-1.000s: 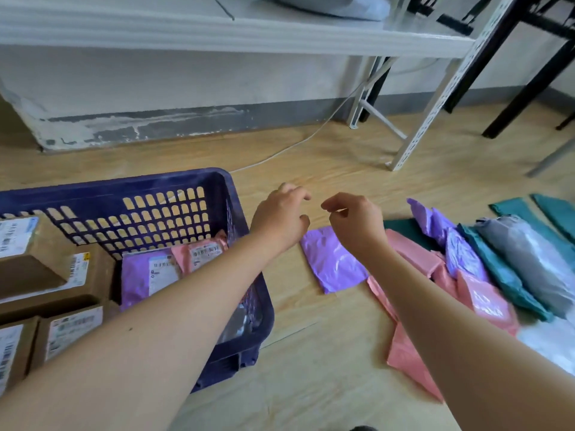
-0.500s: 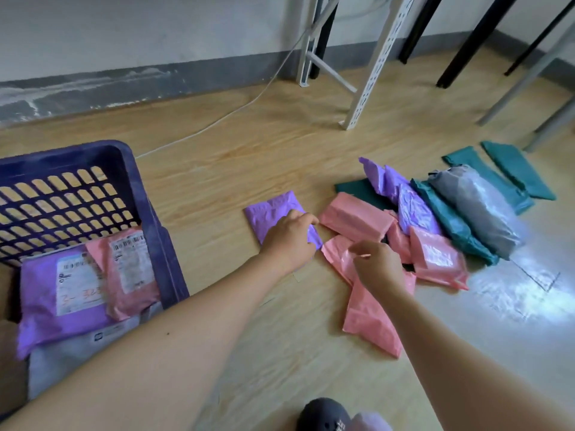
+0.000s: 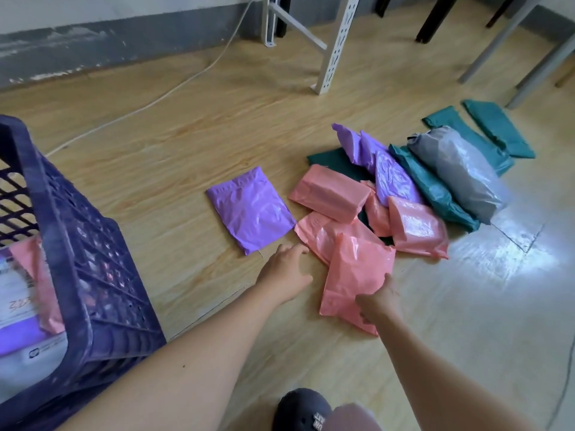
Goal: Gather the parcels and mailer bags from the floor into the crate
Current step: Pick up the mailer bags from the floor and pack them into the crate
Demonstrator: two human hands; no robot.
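White cable point(image 3: 174, 88) snakes over the wood floor point(image 3: 186, 144) past a white rack leg point(image 3: 337, 48), dark shoe point(image 3: 300, 409) down front.

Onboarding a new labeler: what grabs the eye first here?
A pile of pink, purple, teal and grey mailer bags sprawls on the floor at centre right. The right hand grips the nearest pink bag; the left hand hovers open beside it. A dark blue crate stands at left.
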